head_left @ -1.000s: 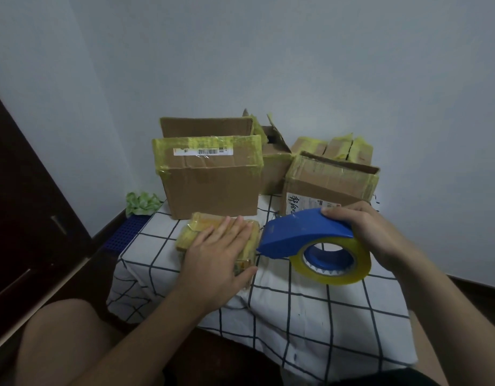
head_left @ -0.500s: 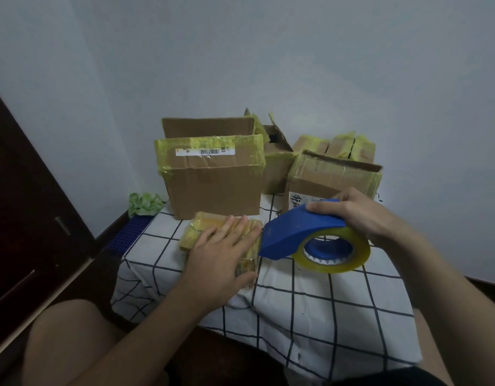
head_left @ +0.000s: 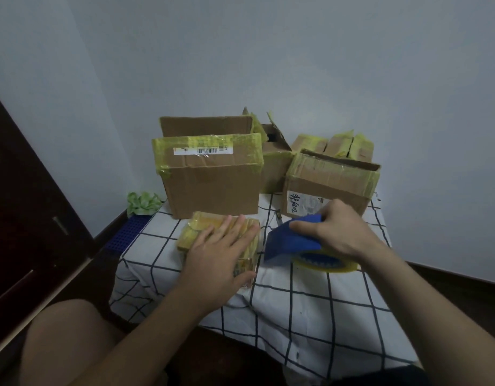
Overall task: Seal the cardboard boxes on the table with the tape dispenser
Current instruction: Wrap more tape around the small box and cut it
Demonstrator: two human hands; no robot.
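Right now we've got the table point(head_left: 310, 310), checked cloth over it, carrying everything. At the back sit the big cardboard boxes: the tall one w/ a barcode label point(head_left: 212, 179) on the left, a lower one w/ handwriting point(head_left: 331, 181) on the right, both flaps up and edged in yellowish tape, plus more boxes behind, partly hidden.

Nearer us is the small flat box point(head_left: 210, 232), already wrapped in tape. Our left hand point(head_left: 221, 254) lies flat on top of it, fingers spread, thumb against the near side, pressing rather than gripping.

Just beside it, our right hand point(head_left: 341, 232) is clenched over the blue tape dispenser point(head_left: 292, 240), fingers across the hood. Compared w/ a second ago the dispenser has dropped and tipped fwd: the yellow roll point(head_left: 324, 264) faced us before, now it's edge-on, low against the cloth or nearly so. Blade end sits close to the small box's right edge, a narrow gap showing between them.

We read that as lining up for another strip on the small box, prob. starting at that right side. The big boxes look unsealed on top, so most of the job remains.
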